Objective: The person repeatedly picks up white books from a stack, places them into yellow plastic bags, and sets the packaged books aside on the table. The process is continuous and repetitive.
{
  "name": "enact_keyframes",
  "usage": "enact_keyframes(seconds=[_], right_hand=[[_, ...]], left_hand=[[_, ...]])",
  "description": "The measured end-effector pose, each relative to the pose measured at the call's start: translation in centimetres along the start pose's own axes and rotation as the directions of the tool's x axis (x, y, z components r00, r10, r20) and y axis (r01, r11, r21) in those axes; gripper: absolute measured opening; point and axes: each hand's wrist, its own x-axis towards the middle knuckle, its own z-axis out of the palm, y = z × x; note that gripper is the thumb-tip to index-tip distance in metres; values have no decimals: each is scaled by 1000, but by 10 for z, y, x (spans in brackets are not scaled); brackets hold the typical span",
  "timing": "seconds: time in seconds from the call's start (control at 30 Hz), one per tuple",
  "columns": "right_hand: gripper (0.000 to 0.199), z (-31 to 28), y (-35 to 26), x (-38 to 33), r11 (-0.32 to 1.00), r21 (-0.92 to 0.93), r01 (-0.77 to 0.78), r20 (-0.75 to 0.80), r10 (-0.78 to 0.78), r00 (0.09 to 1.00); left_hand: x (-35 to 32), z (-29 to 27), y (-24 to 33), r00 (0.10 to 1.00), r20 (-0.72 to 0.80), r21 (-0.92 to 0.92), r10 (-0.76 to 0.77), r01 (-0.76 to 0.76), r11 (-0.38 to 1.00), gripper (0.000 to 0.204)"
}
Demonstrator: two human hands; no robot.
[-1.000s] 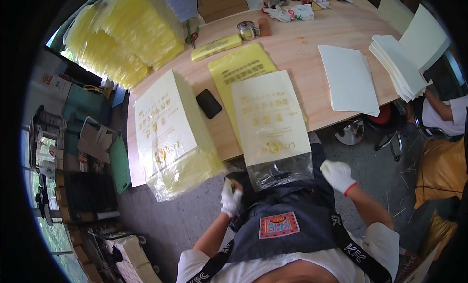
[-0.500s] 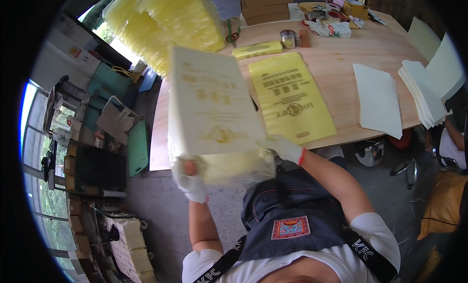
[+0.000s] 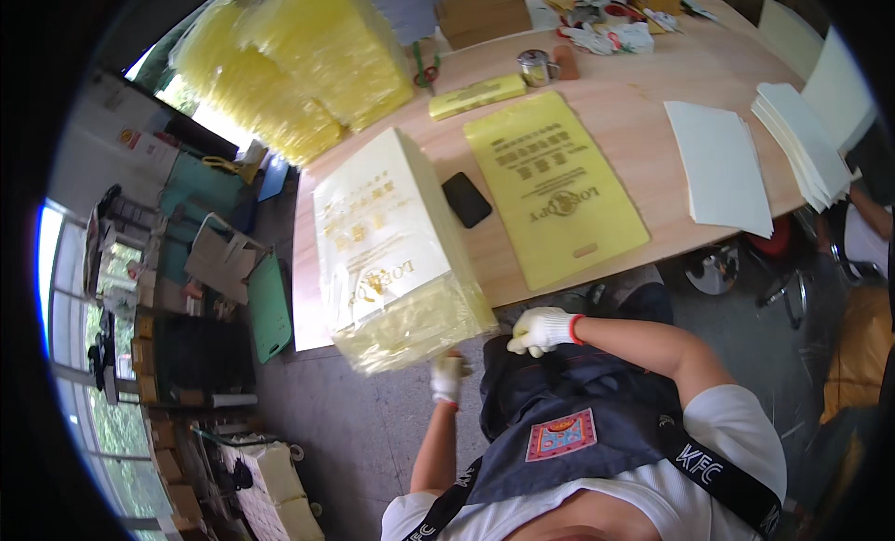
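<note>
A thick stack of yellow plastic bags lies at the table's front left. On top, under clear film, is a white panel with gold print. The stack's loose film end hangs over the table edge. My left hand, in a white glove with bare fingertips, is just below that overhang; its fingers are partly hidden. To the right of the stack's corner, my gloved right hand is closed in front of my apron. Whatever may be in its fingers is too small to make out. A flat yellow printed bag lies beyond it.
A black phone lies between stack and flat bag. Farther back are a big heap of yellow bags, a folded yellow bag, a metal mug and scissors. White sheets lie at right, near another person's arm.
The white-topped bag stack, tilted up between both hands before, now rests flat on the table. My hands have come away and down. The phone has come into full view.
</note>
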Motion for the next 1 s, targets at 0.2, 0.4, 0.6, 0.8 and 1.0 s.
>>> enact_keyframes(seconds=[0.2, 0.4, 0.6, 0.8, 1.0], right_hand=[[36, 7, 89, -43, 973, 213, -89, -187, 130, 974], [34, 20, 101, -76, 938, 345, -31, -308, 144, 941], [33, 13, 131, -91, 855, 505, 118, -441, 138, 887], [38, -79, 94, -59, 843, 463, 273, -797, 262, 544], [44, -112, 121, -15, 995, 101, 28, -897, 79, 434]], left_hand=[[-37, 185, 111, 612, 436, 376, 660, -790, 485, 25], [19, 285, 152, 596, 623, 633, 506, -765, 121, 21], [56, 287, 151, 559, 673, 465, 484, -829, 311, 19], [52, 280, 184, 622, 545, 320, 562, -774, 546, 18], [77, 261, 218, 700, 290, -343, 653, -561, 753, 12]])
